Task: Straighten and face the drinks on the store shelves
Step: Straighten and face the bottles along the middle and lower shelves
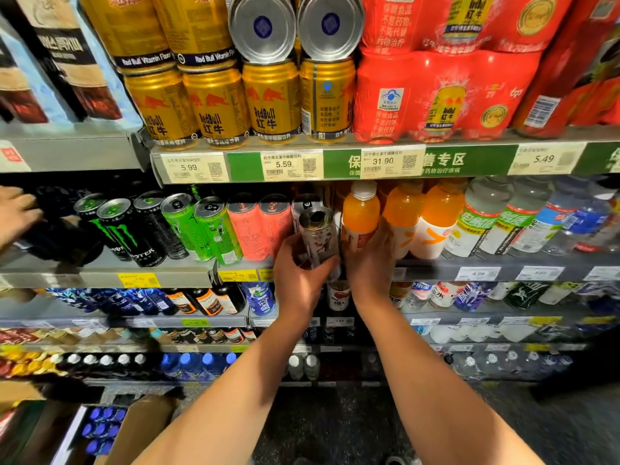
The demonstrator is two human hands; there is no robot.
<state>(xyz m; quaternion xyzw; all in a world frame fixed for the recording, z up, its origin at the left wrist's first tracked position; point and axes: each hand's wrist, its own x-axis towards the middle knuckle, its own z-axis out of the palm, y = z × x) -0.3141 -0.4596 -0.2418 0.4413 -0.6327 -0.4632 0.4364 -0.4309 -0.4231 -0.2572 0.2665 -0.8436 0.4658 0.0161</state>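
My left hand (299,276) grips a tall white-silver can (318,237) at the front edge of the middle shelf (167,267), tilted toward me. My right hand (370,261) is curled round the lower part of an orange juice bottle (360,214) just right of that can. Left of the can stand two pink cans (260,226), two green cans (201,226) and black Monster cans (129,231). Further orange bottles (436,218) and clear bottles with green labels (479,216) line the shelf to the right.
Gold Red Bull cans (218,102) and red multipacks (436,95) fill the shelf above. Another person's hand (16,213) reaches into the shelf at the far left. Lower shelves hold more bottles (201,300). A box with blue-capped bottles (100,427) sits on the floor at lower left.
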